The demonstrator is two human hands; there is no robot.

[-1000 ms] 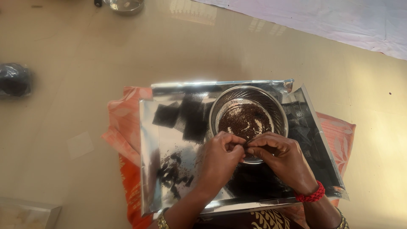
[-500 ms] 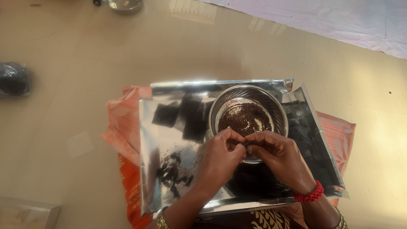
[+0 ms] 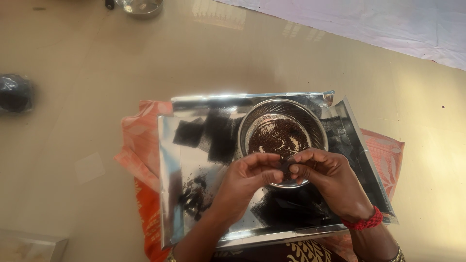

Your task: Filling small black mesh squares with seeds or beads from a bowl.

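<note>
1. The left hand (image 3: 245,177) and right hand (image 3: 330,182) meet over the near rim of a steel bowl (image 3: 252,121), and their fingers (image 3: 269,167) are pinched together on a small dark piece (image 3: 285,166); what kind of piece it is I cannot tell
2. The piece sits between thumb and fingertips of both hands, just above the bowl, which holds a layer of small dark seeds (image 3: 279,138)
3. By my judgement the piece is very light and small, probably soft or brittle, so a fingertip pinch suits it better than a full grip; too hard a squeeze could crush it or let it slip out
4. The seeds look loose and dry, likely to scatter if the bowl tips; the bowl itself is stiff and smooth, best held by its rim
5. The bowl stands on a shiny tray (image 3: 167,194) laid over an orange cloth (image 3: 138,140) on the floor
6. A little heap of dark bits (image 3: 194,196) lies on the tray, near the left wrist
</note>
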